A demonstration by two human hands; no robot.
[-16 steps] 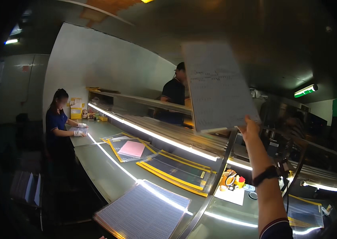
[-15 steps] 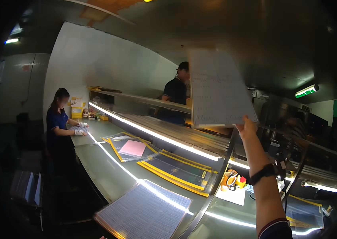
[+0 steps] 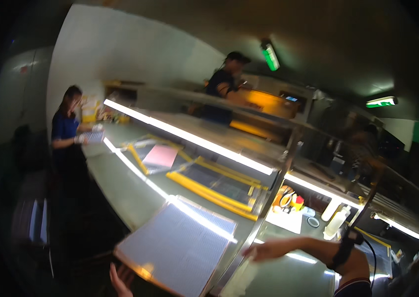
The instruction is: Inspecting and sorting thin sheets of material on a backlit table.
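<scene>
A thin pale panel point(image 3: 179, 247) with a fine grid pattern and a copper-coloured edge lies aslant at the front of the bench. My left hand point(image 3: 121, 281) is at its near left edge, fingers stretched out and apart. Whether the fingertips touch the panel is unclear. My right hand point(image 3: 266, 249), smeared by motion, is above the bench just right of the panel. A pale blur hangs below its fingers, and I cannot make out what it is. A black band point(image 3: 344, 251) circles my right wrist.
Yellow-edged dark sheets point(image 3: 214, 190) and a pink sheet point(image 3: 161, 157) lie farther back on the bench point(image 3: 105, 175). A lit shelf point(image 3: 189, 137) and an upright post point(image 3: 269, 200) stand close by. Bottles point(image 3: 337, 222) are at right. Two co-workers point(image 3: 66, 123) stand beyond.
My right hand has dropped from high up to bench level, and the large pale sheet it held is out of sight. My left hand has come farther into view beside the panel.
</scene>
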